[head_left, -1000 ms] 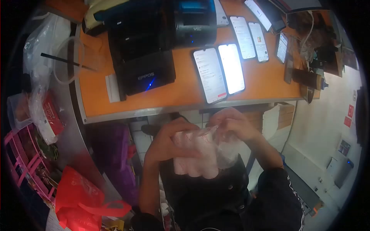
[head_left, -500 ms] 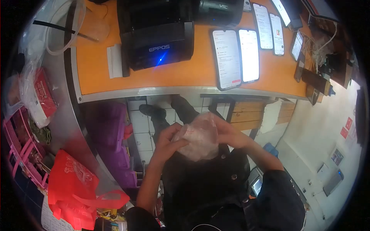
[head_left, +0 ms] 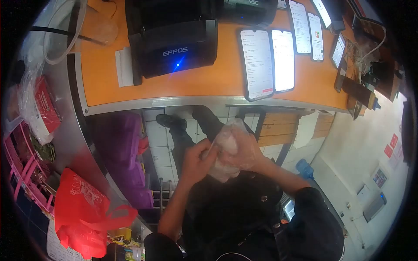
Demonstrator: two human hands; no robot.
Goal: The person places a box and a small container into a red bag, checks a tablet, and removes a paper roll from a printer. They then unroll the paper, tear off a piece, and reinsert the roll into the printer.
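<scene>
In front of my body I hold a crumpled clear plastic bag [head_left: 223, 169] between both hands. My left hand [head_left: 197, 160] pinches the near left side of the bag, its fingers closed on the thin film. The film lies over the fingers of my right hand [head_left: 249, 153], which are curled round the bag from the right. A whitish lump [head_left: 228, 142] shows through the plastic between the hands; I cannot tell what it is.
Ahead, the orange counter [head_left: 183, 87] bears a black EPPOS printer [head_left: 174, 48] and several lit phones [head_left: 257, 65]. A red bag [head_left: 82, 209] hangs over the metal edge at left. Purple bins [head_left: 126, 148] stand under the counter.
The bag has been turned and pulled over my right fingers, which now show through the film. My left hand has moved slightly right, still pinching the plastic.
</scene>
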